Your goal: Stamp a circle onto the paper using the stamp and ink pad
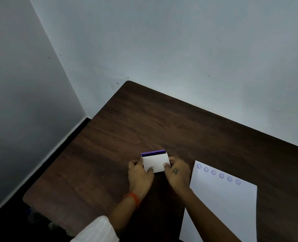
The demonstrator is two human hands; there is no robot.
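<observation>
Head camera shows your left hand (139,175) and right hand (176,173) both clamped on the white ink pad box (155,163) with its purple edge, on the dark wooden table (144,123). Just right of your hands lies the paper (232,203), carrying a row of six purple stamps (218,174).

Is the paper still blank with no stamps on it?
No, the paper already has a row of six purple round stamp marks along its top edge.

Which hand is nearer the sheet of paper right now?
Right. The right hand grips the white box just beside the paper's left edge; the left hand holds the box's far side, farther away.
</observation>
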